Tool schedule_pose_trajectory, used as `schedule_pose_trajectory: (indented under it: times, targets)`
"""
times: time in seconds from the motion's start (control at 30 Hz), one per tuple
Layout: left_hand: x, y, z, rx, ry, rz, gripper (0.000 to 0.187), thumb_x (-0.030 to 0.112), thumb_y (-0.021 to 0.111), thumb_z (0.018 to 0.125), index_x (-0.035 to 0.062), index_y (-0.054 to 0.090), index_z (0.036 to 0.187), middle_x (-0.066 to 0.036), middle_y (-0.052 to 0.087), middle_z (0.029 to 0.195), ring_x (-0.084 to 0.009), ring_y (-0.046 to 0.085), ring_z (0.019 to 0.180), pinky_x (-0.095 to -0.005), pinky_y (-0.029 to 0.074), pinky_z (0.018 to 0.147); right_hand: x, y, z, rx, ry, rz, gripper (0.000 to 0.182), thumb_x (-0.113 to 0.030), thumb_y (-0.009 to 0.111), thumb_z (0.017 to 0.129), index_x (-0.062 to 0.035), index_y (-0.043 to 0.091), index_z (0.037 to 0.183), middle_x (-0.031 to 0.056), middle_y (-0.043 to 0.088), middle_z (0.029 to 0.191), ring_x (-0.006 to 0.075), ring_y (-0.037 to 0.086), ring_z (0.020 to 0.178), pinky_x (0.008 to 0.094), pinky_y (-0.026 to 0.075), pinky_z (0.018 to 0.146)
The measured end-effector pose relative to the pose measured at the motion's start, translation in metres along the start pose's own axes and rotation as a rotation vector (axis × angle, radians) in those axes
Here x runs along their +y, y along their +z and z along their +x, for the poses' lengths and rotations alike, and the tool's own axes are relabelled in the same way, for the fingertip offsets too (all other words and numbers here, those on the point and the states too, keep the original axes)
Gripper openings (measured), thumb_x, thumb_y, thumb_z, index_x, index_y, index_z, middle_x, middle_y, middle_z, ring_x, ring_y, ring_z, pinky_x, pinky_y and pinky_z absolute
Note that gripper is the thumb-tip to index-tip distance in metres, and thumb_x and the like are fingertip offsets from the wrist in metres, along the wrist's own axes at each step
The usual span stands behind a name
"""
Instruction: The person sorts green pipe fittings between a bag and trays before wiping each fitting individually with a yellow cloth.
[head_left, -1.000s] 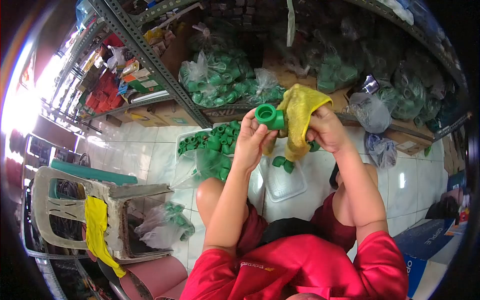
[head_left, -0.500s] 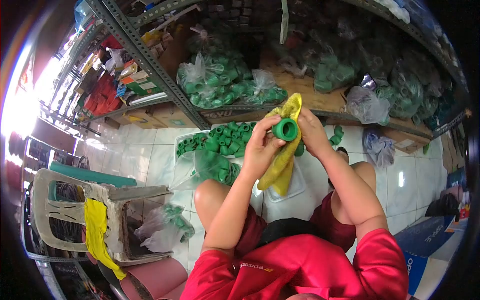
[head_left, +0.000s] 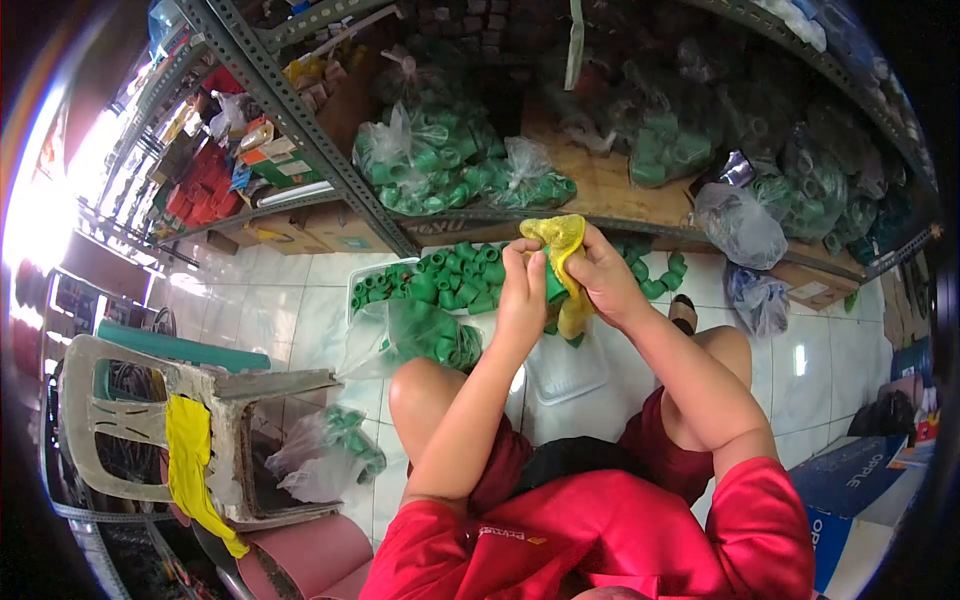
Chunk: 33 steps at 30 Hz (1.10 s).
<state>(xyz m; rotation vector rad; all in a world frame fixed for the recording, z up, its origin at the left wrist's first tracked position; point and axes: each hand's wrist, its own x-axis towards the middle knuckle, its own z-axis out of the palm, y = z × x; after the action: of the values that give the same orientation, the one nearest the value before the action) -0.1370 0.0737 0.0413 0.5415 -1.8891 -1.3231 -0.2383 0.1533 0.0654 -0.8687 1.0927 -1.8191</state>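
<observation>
Between my two hands is a green pipe fitting (head_left: 553, 287), partly covered by a yellow cloth (head_left: 560, 236). My left hand (head_left: 523, 295) is closed around the fitting's left side. On the other side, my right hand (head_left: 606, 282) grips the cloth and presses it against the fitting. The cloth drapes over the top and hangs below the fingers. Beneath my hands a clear plastic tray (head_left: 568, 375) rests on the tiled floor. Many similar green fittings (head_left: 455, 275) lie in a white tray beyond my left hand.
An open plastic bag of fittings (head_left: 410, 335) is left of my hands. Bagged green fittings (head_left: 430, 160) fill the metal-framed shelf ahead. A worn plastic chair (head_left: 120, 420) with a yellow cloth stands at left. A blue box (head_left: 850, 490) is at right.
The fitting has turned so its open end no longer faces me. The cloth has been gathered up and folded over it, and its long hanging end is shorter.
</observation>
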Motion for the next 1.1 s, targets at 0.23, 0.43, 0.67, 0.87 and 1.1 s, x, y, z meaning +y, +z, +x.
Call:
schedule_pose_trajectory:
  times: [0.23,0.43,0.67,0.87,1.1]
  targets:
    - [0.004,0.011,-0.01,-0.072,0.1,0.096,0.026,0.01,0.044,0.09,0.001,0.036,0.113,-0.013,0.047,0.1,-0.0223,0.048,0.093,-0.0306,0.038,0.085,0.013,-0.01,0.016,0.241,0.005,0.142,0.027,-0.011,0.048,0.088,-0.0041,0.047,0.114,0.0041,0.055,0.102,0.0117,0.053,0.092,0.0236,0.042,0.081]
    - [0.023,-0.009,-0.001,-0.176,-0.186,-0.601,0.043,0.027,0.045,0.092,0.0113,0.027,0.127,-0.006,0.047,0.11,-0.0159,0.049,0.091,-0.0301,0.04,0.082,0.003,-0.024,0.011,0.322,0.083,0.289,0.026,-0.017,0.042,0.093,-0.005,0.046,0.115,0.0056,0.056,0.099,0.0156,0.056,0.089,0.0285,0.047,0.076]
    - [0.021,-0.02,0.008,-0.143,-0.178,-0.884,0.049,0.019,0.043,0.093,0.0113,0.024,0.137,-0.004,0.041,0.126,-0.0166,0.042,0.114,-0.0302,0.034,0.094,-0.004,-0.007,-0.004,0.112,0.069,0.064,0.048,-0.015,0.054,0.085,-0.0054,0.034,0.127,0.0069,0.049,0.114,0.0163,0.051,0.102,0.0282,0.042,0.086]
    - [0.034,-0.019,0.002,-0.171,0.027,-0.38,0.06,0.01,0.059,0.082,0.0054,0.028,0.133,-0.007,0.04,0.129,-0.0173,0.041,0.114,-0.031,0.034,0.097,-0.012,-0.005,-0.008,0.091,-0.102,-0.208,0.054,-0.015,0.057,0.076,-0.0028,0.036,0.124,0.0091,0.045,0.118,0.0179,0.044,0.11,0.0302,0.034,0.094]
    - [0.048,-0.026,0.001,-0.102,0.333,0.187,0.064,0.004,0.073,0.064,0.0058,0.044,0.121,-0.009,0.048,0.115,-0.0208,0.047,0.106,-0.031,0.039,0.088,-0.016,-0.009,-0.008,0.025,-0.529,-0.749,0.043,-0.024,0.05,0.076,0.0006,0.048,0.111,0.015,0.051,0.107,0.0269,0.052,0.098,0.0322,0.039,0.087]
